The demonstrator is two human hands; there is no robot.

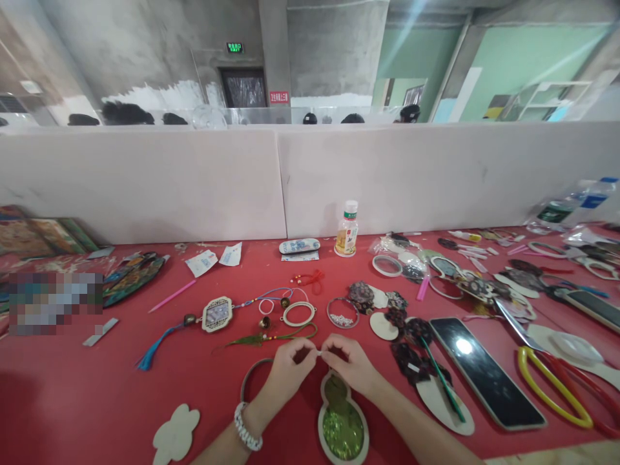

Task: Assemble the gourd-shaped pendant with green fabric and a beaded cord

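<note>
Fingertip to fingertip, my left hand (pixel 294 365) and my right hand (pixel 349 363) pinch a tiny whitish piece (pixel 318 352), too small to identify. Just below them lies a gourd-shaped wooden frame (pixel 343 429) with a shiny green filling, its top close under my right fingers. A grey ring (pixel 248 381) sits partly hidden behind my left wrist. Beyond my hands are an oval wooden ring (pixel 298 314), a green tassel cord (pixel 252 339), a small bell (pixel 264 322) and a round ring with white beads (pixel 343 314).
A phone (pixel 487 371), scissors (pixel 552 381) and a green stick (pixel 443 381) on a wooden oval lie right. To the left are a blue-tasselled pendant (pixel 216 314), a pink stick (pixel 172 296) and a wooden cutout (pixel 177 434). A bottle (pixel 347 229) stands before the white partition (pixel 194 184).
</note>
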